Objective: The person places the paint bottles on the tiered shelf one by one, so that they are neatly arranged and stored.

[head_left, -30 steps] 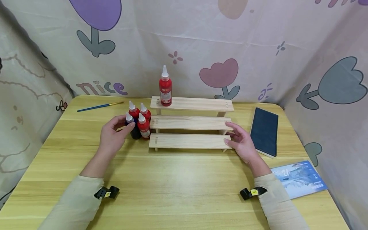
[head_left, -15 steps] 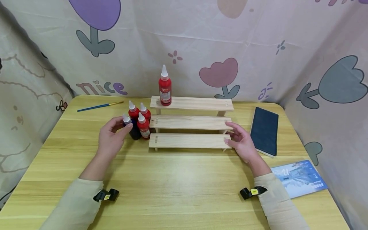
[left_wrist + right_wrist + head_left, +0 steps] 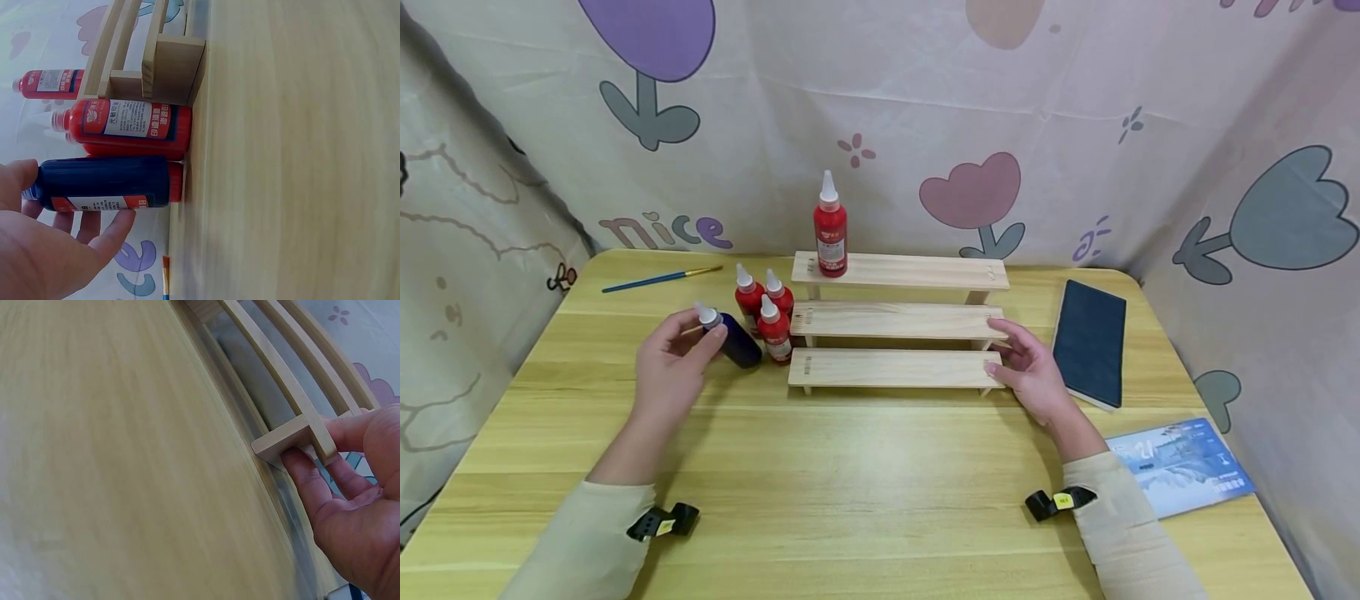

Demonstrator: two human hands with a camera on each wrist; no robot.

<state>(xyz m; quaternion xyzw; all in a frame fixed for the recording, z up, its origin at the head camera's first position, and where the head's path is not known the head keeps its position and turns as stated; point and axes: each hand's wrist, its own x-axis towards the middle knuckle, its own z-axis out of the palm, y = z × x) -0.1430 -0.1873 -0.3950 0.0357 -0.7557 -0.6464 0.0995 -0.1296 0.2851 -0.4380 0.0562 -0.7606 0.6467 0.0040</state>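
Note:
My left hand grips a dark blue squeeze bottle near its white nozzle cap. The bottle leans toward that hand, its base close to the red bottles. In the left wrist view, thumb and fingers lie on either side of the blue bottle. Several red squeeze bottles stand together at the left end of a three-step wooden rack. Another red bottle stands upright on the top step. At the rack's right end, my right hand holds the lower steps, its fingers round the board and its support.
A blue-handled paintbrush lies at the back left of the wooden table. Right of the rack lies a dark notebook, with a blue printed booklet nearer the front, partly behind the right sleeve. A patterned cloth hangs behind.
My left hand has moved left, tipping the blue bottle's top away from the red bottles, and its base has shifted slightly. The right hand and the rack have stayed in place.

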